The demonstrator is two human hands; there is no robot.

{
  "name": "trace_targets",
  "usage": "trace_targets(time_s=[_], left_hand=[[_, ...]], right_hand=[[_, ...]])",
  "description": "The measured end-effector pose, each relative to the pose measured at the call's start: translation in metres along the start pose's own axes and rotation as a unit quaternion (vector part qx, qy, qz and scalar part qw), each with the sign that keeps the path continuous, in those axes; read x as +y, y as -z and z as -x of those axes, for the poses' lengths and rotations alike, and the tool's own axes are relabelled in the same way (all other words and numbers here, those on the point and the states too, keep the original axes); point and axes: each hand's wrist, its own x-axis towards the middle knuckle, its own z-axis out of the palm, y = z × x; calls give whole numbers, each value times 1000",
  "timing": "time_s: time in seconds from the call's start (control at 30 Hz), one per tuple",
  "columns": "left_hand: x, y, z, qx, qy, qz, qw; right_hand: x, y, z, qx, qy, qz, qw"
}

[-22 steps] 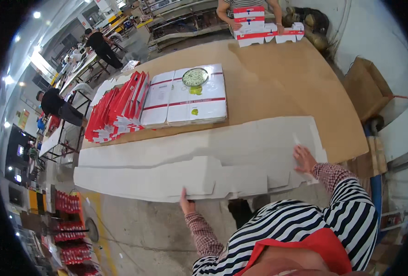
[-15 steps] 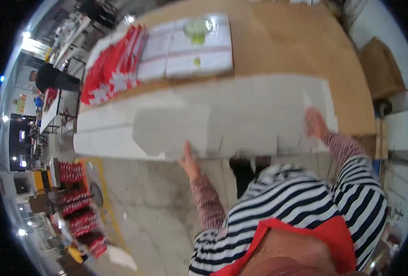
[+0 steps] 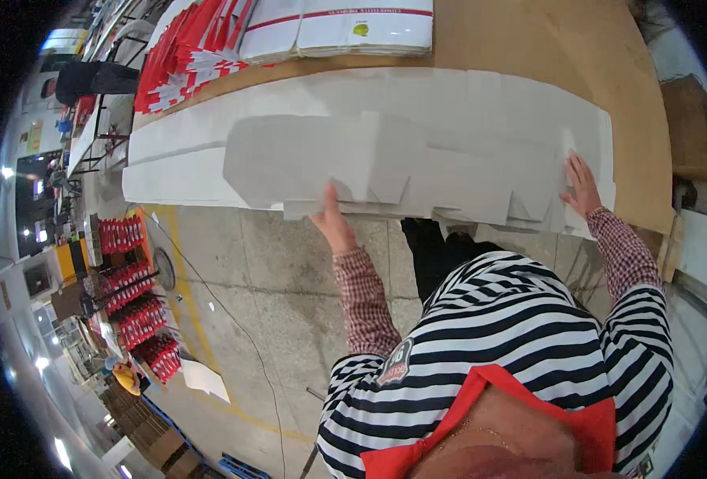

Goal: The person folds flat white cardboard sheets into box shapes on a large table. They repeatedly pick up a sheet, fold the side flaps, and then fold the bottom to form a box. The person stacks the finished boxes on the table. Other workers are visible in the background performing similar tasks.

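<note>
Long white sheets, like paper or thin card (image 3: pixel 465 152), overlap in a flat layer along the near edge of the table. At their near edge, left of middle, my left hand (image 3: pixel 336 225) grips the border of a sheet. Its thumb lies on top, and the other fingers are partly hidden. Near the right end my right hand (image 3: pixel 582 188) rests on the sheets with its fingers stretched out. A greyer piece with cut corners (image 3: pixel 282 156) lies on top at the left of the layer.
Brown board (image 3: pixel 529 40) covers the table. Behind the sheets are a stack of white printed packages (image 3: pixel 361 32) and a red and white pile (image 3: pixel 186 72). Red goods fill a rack (image 3: pixel 122 275) at left. A person (image 3: pixel 90 80) stands far left. A cable (image 3: pixel 246 339) crosses the floor.
The view has shifted, so the table and its stacks sit higher in the picture. My left hand stays at the sheets' near edge. My right hand's fingers now show clearly spread.
</note>
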Motion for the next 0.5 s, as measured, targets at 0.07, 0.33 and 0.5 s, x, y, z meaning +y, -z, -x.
trace_targets(time_s=[0.07, 0.33, 0.5], left_hand=[[9, 1, 9, -40, -20, -1, 999], [-37, 52, -44, -27, 154, 98, 983], [-1, -2, -11, -4, -36, 8, 999]], right_hand=[[4, 2, -6, -7, -8, -2, 1000], [4, 2, -14, -20, -19, 11, 1000], [11, 4, -1, -24, -31, 19, 999]])
